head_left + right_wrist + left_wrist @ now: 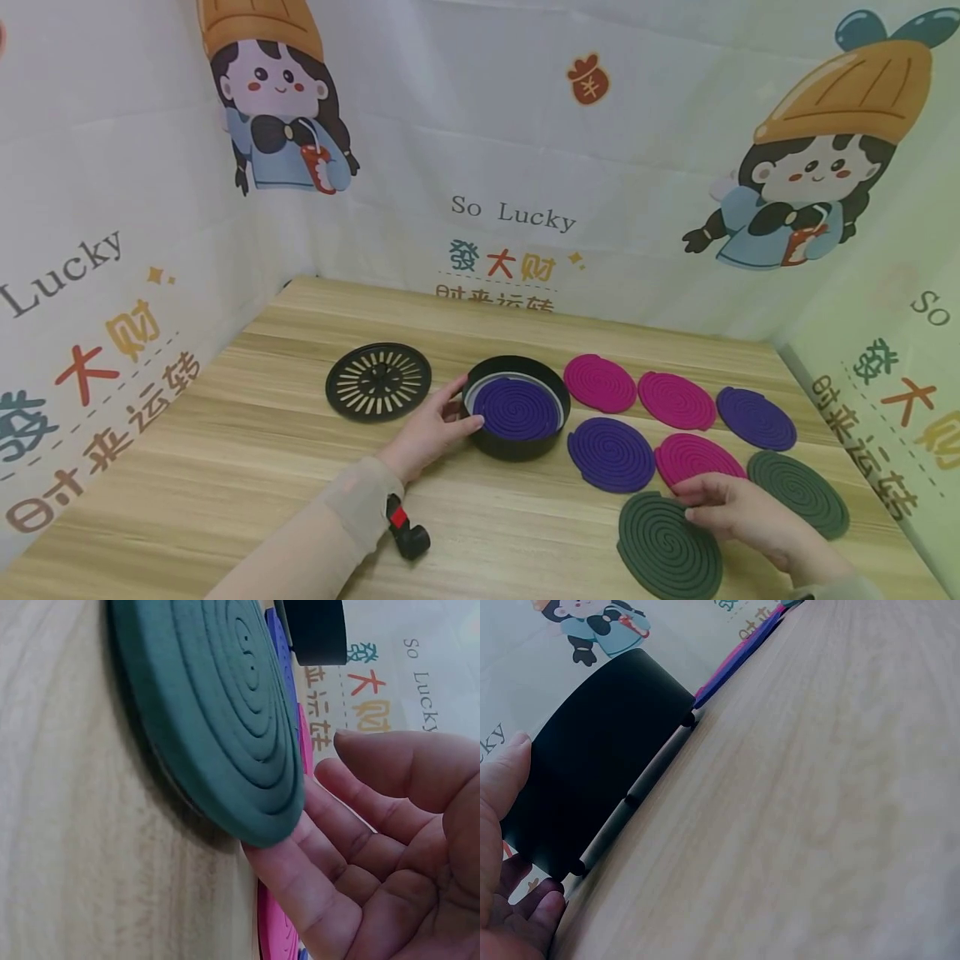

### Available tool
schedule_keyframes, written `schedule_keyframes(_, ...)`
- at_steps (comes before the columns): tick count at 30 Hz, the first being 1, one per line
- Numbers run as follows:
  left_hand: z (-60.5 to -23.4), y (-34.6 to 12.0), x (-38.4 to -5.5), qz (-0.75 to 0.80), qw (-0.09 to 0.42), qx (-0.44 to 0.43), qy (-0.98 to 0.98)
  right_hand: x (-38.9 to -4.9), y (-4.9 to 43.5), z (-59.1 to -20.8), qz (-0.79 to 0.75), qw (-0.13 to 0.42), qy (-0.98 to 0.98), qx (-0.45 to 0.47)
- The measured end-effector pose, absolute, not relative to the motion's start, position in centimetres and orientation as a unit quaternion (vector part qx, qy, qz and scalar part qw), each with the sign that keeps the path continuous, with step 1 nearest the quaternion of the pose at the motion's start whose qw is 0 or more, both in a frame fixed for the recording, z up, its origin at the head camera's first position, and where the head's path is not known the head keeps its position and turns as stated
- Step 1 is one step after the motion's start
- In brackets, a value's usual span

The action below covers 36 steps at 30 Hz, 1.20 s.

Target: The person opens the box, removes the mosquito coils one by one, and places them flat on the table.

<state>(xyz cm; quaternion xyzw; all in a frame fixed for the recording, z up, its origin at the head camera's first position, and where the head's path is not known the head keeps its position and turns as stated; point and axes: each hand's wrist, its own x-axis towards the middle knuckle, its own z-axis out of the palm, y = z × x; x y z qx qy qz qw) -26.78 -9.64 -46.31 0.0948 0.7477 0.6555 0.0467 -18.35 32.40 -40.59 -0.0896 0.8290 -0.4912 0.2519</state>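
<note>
My left hand [431,429] grips the left side of a round black mosquito coil holder [517,450], thumb near its rim and fingers low on its wall. A purple mosquito coil [517,408] lies inside it. In the left wrist view, the holder [607,750] stands on small feet. My right hand [750,517] is at the upper right edge of the nearest dark green coil [667,546]. In the right wrist view, a fingertip touches the lower edge of that green coil [217,750], while the thumb stands apart from it.
Left of the holder lies its black slotted lid [384,382]. To the right, more coils lie flat on the wooden table [247,467]: several pink [600,383] and purple [611,454] ones and another green one [798,492]. Printed cloth [510,125] hangs around the table.
</note>
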Motion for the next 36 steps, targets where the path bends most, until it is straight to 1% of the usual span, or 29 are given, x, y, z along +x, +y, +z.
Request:
schedule_keyframes(9, -45.5, -9.6, -26.2, 0.66, 0.051, 0.095, 0.744, -18.5, 32.8, -40.4, -0.489, 0.247, 0.832, -0.084)
schedule_keyframes(12, -46.3, -9.7, -26.7, 0.66, 0.048, 0.096, 0.744, -18.5, 32.9, -40.2, -0.487, 0.244, 0.835, -0.078)
schedule_keyframes(21, -46.4, -9.7, -26.8, 0.661, 0.054, 0.095, 0.743, -19.3, 32.6, -39.1, -0.483, 0.245, 0.837, -0.08)
schedule_keyframes(29, -46.4, -9.7, -26.8, 0.657, 0.051, 0.098, 0.745, -21.0, 30.3, -37.8, -0.486, 0.195, 0.845, -0.11)
schedule_keyframes(36, -46.2, -9.7, -26.7, 0.657, 0.05, 0.091, 0.747, -23.0, 27.0, -37.0, -0.525, 0.156, 0.83, -0.107)
